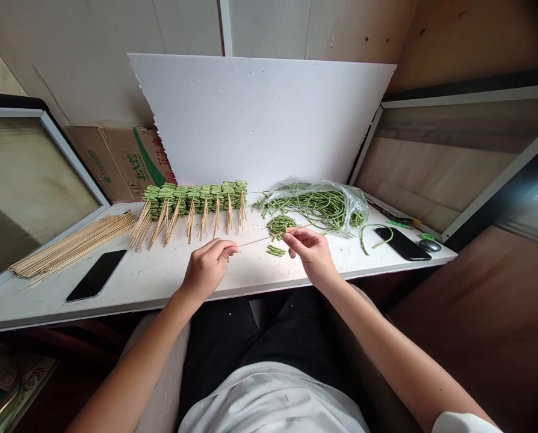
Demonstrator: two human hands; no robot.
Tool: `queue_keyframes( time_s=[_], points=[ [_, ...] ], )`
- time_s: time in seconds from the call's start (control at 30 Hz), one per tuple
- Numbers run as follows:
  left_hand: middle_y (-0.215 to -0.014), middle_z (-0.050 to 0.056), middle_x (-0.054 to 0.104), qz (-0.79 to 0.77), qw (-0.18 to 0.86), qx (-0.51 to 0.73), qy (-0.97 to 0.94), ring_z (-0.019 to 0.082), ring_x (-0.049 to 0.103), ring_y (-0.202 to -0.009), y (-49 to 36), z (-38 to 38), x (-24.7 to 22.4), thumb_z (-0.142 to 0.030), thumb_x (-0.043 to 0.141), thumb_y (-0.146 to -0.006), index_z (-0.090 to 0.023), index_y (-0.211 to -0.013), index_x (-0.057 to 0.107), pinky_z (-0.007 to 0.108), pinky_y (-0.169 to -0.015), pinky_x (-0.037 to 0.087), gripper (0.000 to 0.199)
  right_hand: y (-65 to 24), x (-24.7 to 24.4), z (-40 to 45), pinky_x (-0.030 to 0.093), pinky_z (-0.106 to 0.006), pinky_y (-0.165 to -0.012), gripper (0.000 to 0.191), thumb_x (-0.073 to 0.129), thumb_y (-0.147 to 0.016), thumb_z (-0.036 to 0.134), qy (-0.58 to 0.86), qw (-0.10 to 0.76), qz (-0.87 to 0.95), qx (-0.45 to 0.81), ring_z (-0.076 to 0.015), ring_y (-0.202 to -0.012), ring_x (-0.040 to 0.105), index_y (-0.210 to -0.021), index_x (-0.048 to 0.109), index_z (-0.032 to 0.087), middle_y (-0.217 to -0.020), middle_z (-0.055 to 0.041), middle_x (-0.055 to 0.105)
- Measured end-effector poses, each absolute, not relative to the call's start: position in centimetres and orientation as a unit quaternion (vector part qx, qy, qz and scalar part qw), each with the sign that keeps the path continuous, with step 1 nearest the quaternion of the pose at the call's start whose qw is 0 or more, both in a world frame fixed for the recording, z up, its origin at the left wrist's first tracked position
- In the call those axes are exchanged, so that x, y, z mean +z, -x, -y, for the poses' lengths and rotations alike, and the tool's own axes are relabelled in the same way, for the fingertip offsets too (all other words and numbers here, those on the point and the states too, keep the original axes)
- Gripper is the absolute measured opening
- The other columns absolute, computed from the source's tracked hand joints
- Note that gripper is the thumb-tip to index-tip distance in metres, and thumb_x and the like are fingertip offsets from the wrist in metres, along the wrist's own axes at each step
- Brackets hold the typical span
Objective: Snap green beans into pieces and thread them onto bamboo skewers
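Left hand (210,261) is closed, thumb and forefinger pinching one end of a thin wooden skewer (256,242), which runs roughly level from there toward the right hand. Right hand (312,249) is also pinched, its thumb and fingertips closed on the skewer's farther part; a bit of green shows at these fingertips, but whether it is gripped or threaded cannot be told. Just beyond the right fingertips, a pile of cut bean pieces (280,225) lies on the white table (251,273); a smaller group of pieces (276,251) sits just left of the same fingertips. Farther beyond the right hand, long green beans (314,201) lie partly inside a clear plastic bag (355,201). To the right of that hand, well apart, is a black phone (403,243). Beyond the left hand and to its left stands a row of bundled bean skewers (199,198), bare stick ends toward the person. Farther left of the left hand lie loose sticks (74,243), with a second phone (96,275) nearer the table edge.
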State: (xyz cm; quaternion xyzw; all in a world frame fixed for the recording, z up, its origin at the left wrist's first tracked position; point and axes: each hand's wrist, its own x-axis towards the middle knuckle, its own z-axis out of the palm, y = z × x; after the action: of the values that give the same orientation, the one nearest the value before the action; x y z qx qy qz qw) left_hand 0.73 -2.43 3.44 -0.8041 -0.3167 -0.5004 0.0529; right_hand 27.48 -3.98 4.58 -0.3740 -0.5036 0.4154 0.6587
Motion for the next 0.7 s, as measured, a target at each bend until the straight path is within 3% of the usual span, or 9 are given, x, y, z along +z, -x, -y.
queue_keyframes(
  time_s=[0.13,0.3,0.43,0.53,0.7],
  points=[
    [-0.078,0.001,0.073,0.324,0.034,-0.476,0.817,0.013,0.07,-0.069,-0.5,2.0,2.5,0.005,0.044,-0.088,-0.019,-0.093,0.071,0.023,-0.067,0.056,0.037,-27.1,4.1,4.2,0.051,-0.027,-0.048,0.036,0.096,-0.07,0.052,0.37,0.649,0.536,0.394,-0.0154,-0.071,0.062,-0.079,0.08,0.021,-0.099,-0.0086,0.076],
    [-0.079,0.001,0.075,0.342,-0.024,-0.442,0.829,0.016,0.074,-0.073,-0.4,1.7,2.1,0.003,0.045,-0.08,-0.021,-0.088,0.069,0.024,-0.067,0.057,0.035,-26.9,3.5,4.0,0.053,-0.027,-0.047,0.033,0.094,-0.075,0.051,0.343,0.643,0.573,0.375,-0.0187,-0.078,0.064,-0.078,0.079,0.021,-0.096,-0.0093,0.075],
    [-0.077,0.001,0.074,0.361,-0.072,-0.408,0.835,0.015,0.072,-0.068,-0.7,1.8,2.5,-0.003,0.048,-0.091,-0.021,-0.09,0.07,0.024,-0.064,0.055,0.028,-27.2,3.2,3.6,0.054,-0.026,-0.049,0.033,0.093,-0.076,0.049,0.352,0.63,0.58,0.378,-0.0185,-0.08,0.066,-0.079,0.079,0.02,-0.098,-0.0094,0.075],
    [-0.076,0.001,0.073,0.373,-0.085,-0.412,0.827,0.016,0.07,-0.065,-1.1,1.9,2.6,-0.018,0.056,-0.102,-0.021,-0.1,0.072,0.026,-0.063,0.055,0.017,-27.4,3.2,3.3,0.055,-0.026,-0.051,0.036,0.093,-0.075,0.052,0.382,0.617,0.569,0.387,-0.0167,-0.076,0.065,-0.08,0.079,0.019,-0.1,-0.0092,0.076],
    [-0.077,0.002,0.076,0.383,-0.068,-0.451,0.803,0.017,0.074,-0.066,-0.9,1.5,2.2,-0.023,0.062,-0.103,-0.022,-0.096,0.072,0.027,-0.066,0.058,0.013,-28.5,2.6,1.9,0.057,-0.029,-0.058,0.044,0.083,-0.084,0.062,0.408,0.578,0.589,0.392,-0.0202,-0.084,0.067,-0.098,0.084,0.02,-0.104,-0.0098,0.078]
  ],
)
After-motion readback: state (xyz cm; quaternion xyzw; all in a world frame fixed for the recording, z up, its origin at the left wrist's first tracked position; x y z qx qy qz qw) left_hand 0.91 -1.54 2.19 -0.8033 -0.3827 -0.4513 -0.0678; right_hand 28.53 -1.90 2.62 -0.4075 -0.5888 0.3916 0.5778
